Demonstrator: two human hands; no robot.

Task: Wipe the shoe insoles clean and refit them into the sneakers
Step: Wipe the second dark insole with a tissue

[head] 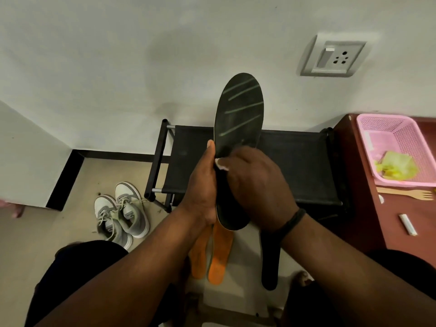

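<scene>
Upright, black insole [239, 114] gripped by left hand [203, 185].

Dim, even indoor light; a wide-angle view bent at the edges.

The wall [118, 55] is lit softly, with no hard glare. A faint, diffuse shadow is cast on it just left of the raised insole [240, 109], whose pale streaks are caught by the light. Below the insole the forearms and lap fall into deep shade, and detail there is lost. Straight lines are bowed toward the frame's borders, as seen at the tilted socket [335, 56] up and right of the insole. Slight softness is seen throughout.
</scene>
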